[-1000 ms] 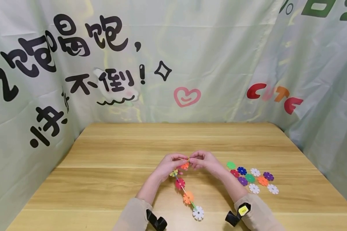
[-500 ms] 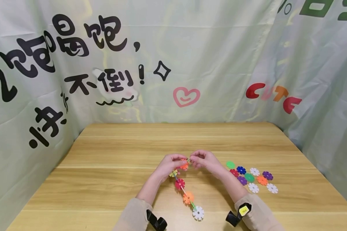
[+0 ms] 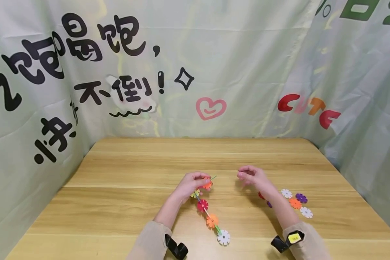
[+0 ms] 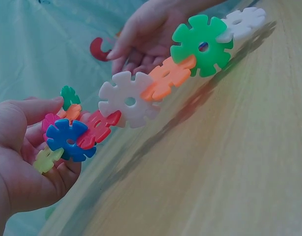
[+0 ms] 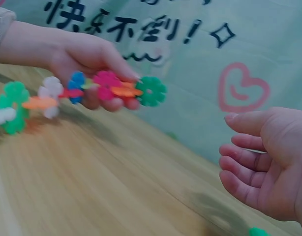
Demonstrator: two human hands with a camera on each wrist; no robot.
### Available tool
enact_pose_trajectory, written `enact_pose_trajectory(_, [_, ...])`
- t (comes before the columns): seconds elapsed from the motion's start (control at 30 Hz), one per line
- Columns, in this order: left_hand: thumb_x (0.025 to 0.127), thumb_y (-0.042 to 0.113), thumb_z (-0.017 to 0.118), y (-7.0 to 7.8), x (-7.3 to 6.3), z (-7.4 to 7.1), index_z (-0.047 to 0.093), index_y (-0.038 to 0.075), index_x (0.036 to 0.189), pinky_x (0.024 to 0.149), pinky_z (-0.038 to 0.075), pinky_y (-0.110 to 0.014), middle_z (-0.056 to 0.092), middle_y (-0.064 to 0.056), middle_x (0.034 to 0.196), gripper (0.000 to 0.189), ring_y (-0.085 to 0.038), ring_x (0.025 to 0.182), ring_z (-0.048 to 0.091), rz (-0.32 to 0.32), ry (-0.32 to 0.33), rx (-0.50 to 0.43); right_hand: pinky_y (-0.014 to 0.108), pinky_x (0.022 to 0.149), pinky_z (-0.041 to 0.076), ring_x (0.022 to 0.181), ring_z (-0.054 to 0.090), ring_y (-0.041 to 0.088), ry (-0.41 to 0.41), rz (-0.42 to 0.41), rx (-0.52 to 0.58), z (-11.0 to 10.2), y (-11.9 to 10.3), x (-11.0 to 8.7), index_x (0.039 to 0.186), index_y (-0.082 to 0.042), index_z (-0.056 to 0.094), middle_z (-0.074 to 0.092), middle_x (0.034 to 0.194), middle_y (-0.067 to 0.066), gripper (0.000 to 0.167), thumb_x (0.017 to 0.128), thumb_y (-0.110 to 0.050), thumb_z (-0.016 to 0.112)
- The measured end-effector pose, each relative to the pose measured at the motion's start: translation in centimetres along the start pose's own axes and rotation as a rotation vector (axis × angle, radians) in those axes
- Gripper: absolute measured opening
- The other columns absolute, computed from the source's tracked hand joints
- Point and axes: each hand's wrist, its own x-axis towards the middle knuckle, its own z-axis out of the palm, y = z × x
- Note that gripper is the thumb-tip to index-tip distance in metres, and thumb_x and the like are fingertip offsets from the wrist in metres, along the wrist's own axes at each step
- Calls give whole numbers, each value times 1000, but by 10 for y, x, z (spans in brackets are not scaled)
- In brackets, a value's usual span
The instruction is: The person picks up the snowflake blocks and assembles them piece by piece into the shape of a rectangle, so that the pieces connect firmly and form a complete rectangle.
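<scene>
My left hand point(image 3: 190, 187) pinches the far end of a chain of interlocking plastic snowflake discs. Held there are a pink disc, an orange disc point(image 3: 207, 185) and a green end disc point(image 5: 158, 87). From the fingers the chain slopes towards me through yellow, blue point(image 4: 60, 135), red, white, orange and green discs point(image 4: 188, 49) to a white disc point(image 3: 223, 242). In the right wrist view my right hand point(image 5: 279, 162) has loosely bent fingers and holds nothing. It hovers above the table, apart from the chain and left of the loose discs.
Loose discs lie flat on the wooden table point(image 3: 143, 213) at the right: white point(image 3: 286, 191), purple, orange point(image 3: 295, 205) and another white point(image 3: 307, 216). My right forearm covers several others, with a red edge showing. A printed curtain point(image 3: 240, 72) hangs behind the table.
My right hand has let go of the green disc at the chain's far end and moved right, now covering some loose discs. My left hand stays put with the chain.
</scene>
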Motion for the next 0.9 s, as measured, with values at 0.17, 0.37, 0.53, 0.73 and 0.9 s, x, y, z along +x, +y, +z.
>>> enact_pose_trajectory(0.17, [89, 14, 62, 2, -1, 0, 60, -6, 111, 53, 47, -22, 65, 0, 84, 30, -17, 73, 65, 7, 3, -6, 35, 76, 52, 95, 58, 26, 42, 15, -81, -26, 7, -10, 123, 13, 45, 58, 108, 16, 49, 91, -21, 61])
enact_pose_trajectory(0.37, [89, 13, 62, -2, 1, -1, 61, -6, 111, 53, 47, -22, 65, 0, 83, 29, -18, 73, 65, 0, 9, -4, 32, 76, 50, 96, 56, 25, 78, 63, -251, -50, 13, -20, 127, 6, 48, 56, 118, 21, 52, 92, -31, 59])
enact_pose_trajectory(0.53, [89, 14, 63, -2, 0, 0, 61, -6, 110, 53, 47, -22, 65, 1, 83, 29, -13, 71, 62, -12, 16, -5, 32, 77, 48, 97, 57, 27, 66, 103, -349, -59, 16, -24, 125, 4, 50, 58, 113, 16, 51, 91, -33, 59])
enact_pose_trajectory(0.73, [89, 13, 62, 0, -2, 0, 61, -6, 110, 54, 47, -22, 65, 1, 83, 28, -11, 71, 61, -3, 19, -8, 34, 76, 47, 88, 54, 23, 47, 85, -496, -61, 20, -23, 117, 5, 55, 60, 99, 10, 48, 86, -30, 66])
enact_pose_trajectory(0.9, [89, 12, 62, 0, -2, 0, 60, -6, 110, 54, 47, -21, 65, 1, 82, 28, -11, 71, 61, -4, 18, -13, 33, 71, 47, 82, 51, 22, 23, 45, -587, -58, 22, -22, 109, 6, 58, 58, 93, 8, 41, 82, -22, 71])
